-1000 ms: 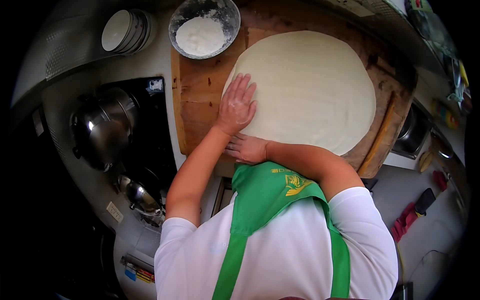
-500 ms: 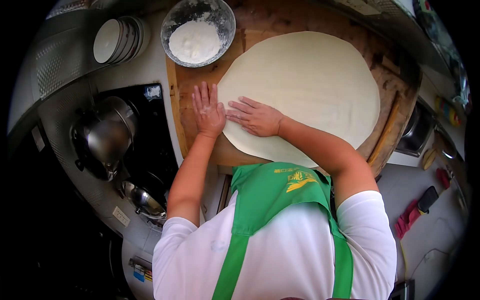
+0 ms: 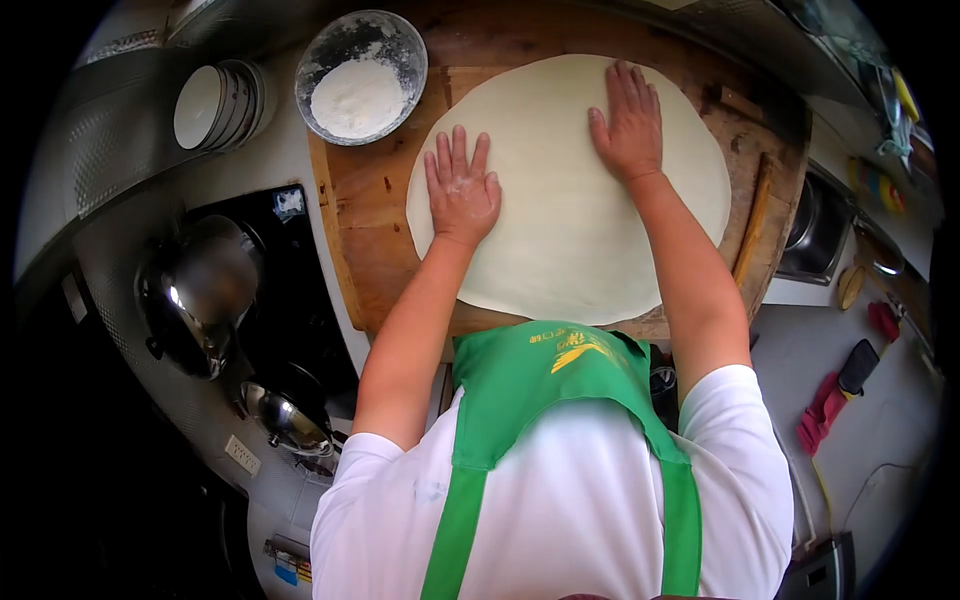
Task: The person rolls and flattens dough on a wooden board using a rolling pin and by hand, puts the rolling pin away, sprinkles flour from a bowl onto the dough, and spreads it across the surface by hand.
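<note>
I see the sheet of dough (image 3: 560,220) as smooth and matt, and the board (image 3: 360,230) as wood, worn and stained. To me the stick (image 3: 754,220) looks like plain wood too. The flour (image 3: 358,98) is dull, soft powder; its bowl (image 3: 325,62) looks like metal, its inner wall dusted white. I get bright, mirror-like glints off the metal pan (image 3: 285,415), and a glossy white finish on the bowl stack (image 3: 198,107). The apron (image 3: 520,400) is matt green cloth, the shirt (image 3: 580,480) soft white fabric.

Dough (image 3: 560,200) sits on the board (image 3: 360,225), bowl (image 3: 335,58) of flour (image 3: 358,98) back-left of it, stick (image 3: 756,215) just right, pot (image 3: 212,275) way left.
</note>
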Available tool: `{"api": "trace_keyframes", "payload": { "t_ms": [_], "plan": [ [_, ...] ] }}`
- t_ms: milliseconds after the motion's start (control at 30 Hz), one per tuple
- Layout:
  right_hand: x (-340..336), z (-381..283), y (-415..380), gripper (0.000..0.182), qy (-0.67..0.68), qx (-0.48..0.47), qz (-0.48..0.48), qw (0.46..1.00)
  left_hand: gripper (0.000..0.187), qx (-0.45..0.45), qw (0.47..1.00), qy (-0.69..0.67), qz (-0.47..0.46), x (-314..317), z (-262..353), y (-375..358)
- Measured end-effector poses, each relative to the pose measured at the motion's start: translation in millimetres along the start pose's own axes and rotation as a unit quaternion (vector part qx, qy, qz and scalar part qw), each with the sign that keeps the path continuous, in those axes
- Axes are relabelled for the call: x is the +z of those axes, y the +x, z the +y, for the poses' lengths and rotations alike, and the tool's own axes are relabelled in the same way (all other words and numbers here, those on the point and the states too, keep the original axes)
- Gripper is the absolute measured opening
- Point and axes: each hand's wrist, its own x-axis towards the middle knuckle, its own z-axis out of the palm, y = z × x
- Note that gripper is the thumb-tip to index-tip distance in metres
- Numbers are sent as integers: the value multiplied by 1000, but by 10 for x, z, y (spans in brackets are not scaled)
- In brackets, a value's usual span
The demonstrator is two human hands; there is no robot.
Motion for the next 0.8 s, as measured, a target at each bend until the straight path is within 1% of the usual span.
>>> {"api": "trace_keyframes", "payload": {
  "t_ms": [67,133,200,233,267,333,367,433,467,500,567,600,633,667,733,767,800],
  "plan": [
    [-91,329,-335,72,-18,75,-2,997,62,1,1000,7,-16,7,-69,-13],
    [-199,566,-782,75,-33,105,-7,994,63,-3,1000,19,-21,-61,-189,-149],
    [-247,646,-1191,78,-46,134,-5,990,65,-32,999,16,-25,-64,-361,-337],
    [-251,640,-1414,81,-36,177,0,984,67,-49,998,19,-32,-64,-423,-447],
    [-256,599,-1663,84,-26,221,4,975,67,-40,999,16,-32,-51,-462,-571],
    [-193,330,-2026,87,-25,248,10,968,75,-103,994,25,-11,-16,-464,-761],
    [-172,139,-2142,91,-19,265,13,964,75,-95,995,20,-9,-25,-432,-818],
    [-151,-366,-2293,97,-4,229,-65,971,82,-93,991,89,-43,-36,-331,-924],
    [-127,-606,-2352,99,1,181,-126,975,84,-76,990,98,-61,-48,-262,-963],
    [-135,-842,-2394,97,39,108,-160,980,84,-74,991,97,-59,-17,-210,-1030],
    [-64,-1089,-2415,82,94,-59,-149,983,84,21,995,34,-87,102,-111,-1153],
    [-66,-1072,-2392,78,95,-96,-141,981,84,21,995,35,-86,140,-14,-1199],
    [-72,-1013,-2332,75,98,-133,-131,978,84,49,994,42,-90,182,123,-1228],
    [-84,-895,-2275,75,101,-130,-126,978,83,78,991,49,-94,228,246,-1243],
    [-159,-528,-2203,72,68,-47,-104,991,82,102,989,46,-98,242,513,-1233],
    [-241,-322,-2186,70,45,30,-72,996,82,123,987,38,-100,245,640,-1223],
    [-300,-114,-2212,71,14,92,-49,994,77,104,989,32,-102,263,740,-1250]
  ]
}}
